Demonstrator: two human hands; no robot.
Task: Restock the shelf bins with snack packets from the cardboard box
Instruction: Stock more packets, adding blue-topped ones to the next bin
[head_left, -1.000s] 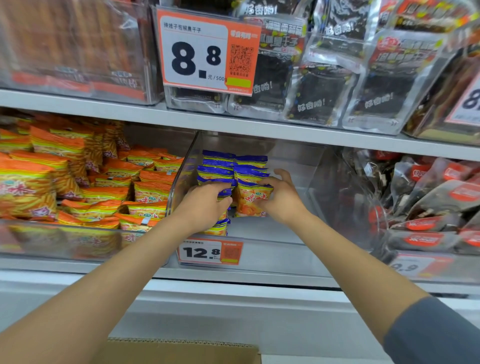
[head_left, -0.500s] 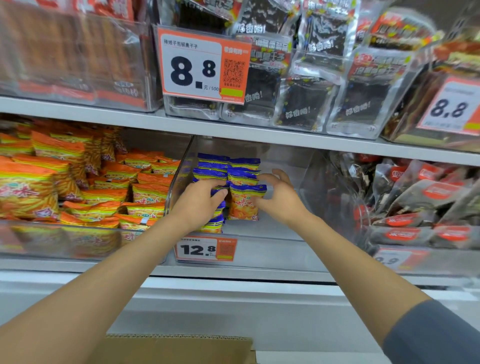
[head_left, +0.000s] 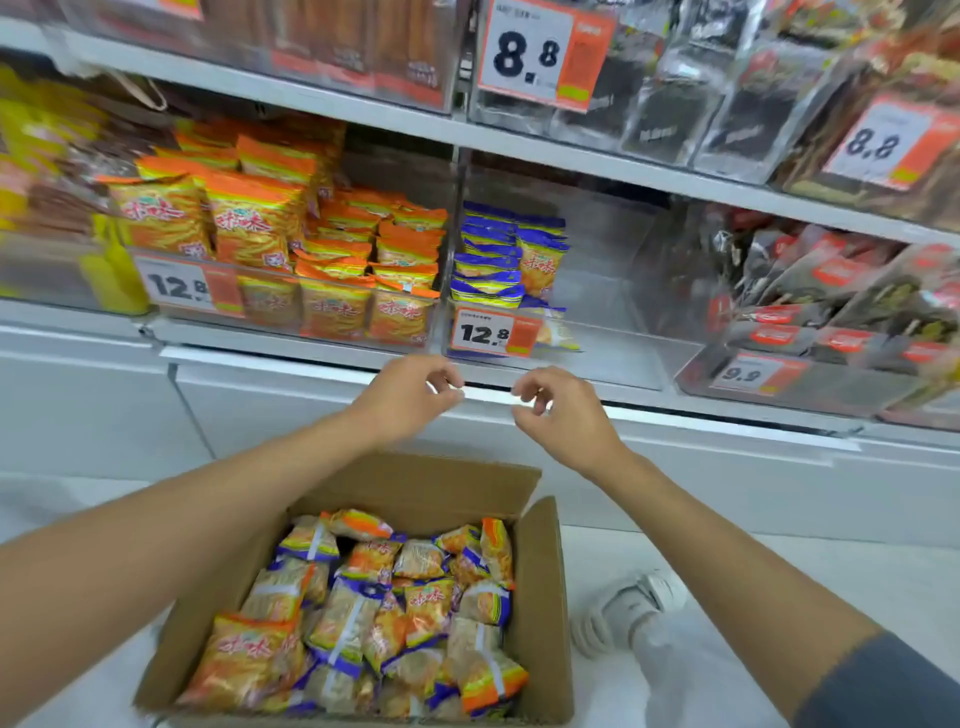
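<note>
Left hand, right hand mid-frame, fingers loosely curled, holding nothing. Snack packets heaped in cardboard box, lower centre. Risk: overfull grab spills packets; blue stack (centre bin) topples if nudged.

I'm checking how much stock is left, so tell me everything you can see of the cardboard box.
The cardboard box is plain brown card, open on top, flaps standing up at the back and right. It sits on the pale floor below the shelf. Orange and blue-edged snack packets lie jumbled inside, hiding its bottom. The left hand and right hand are clear of it; a white shoe stands near its right wall.
</note>
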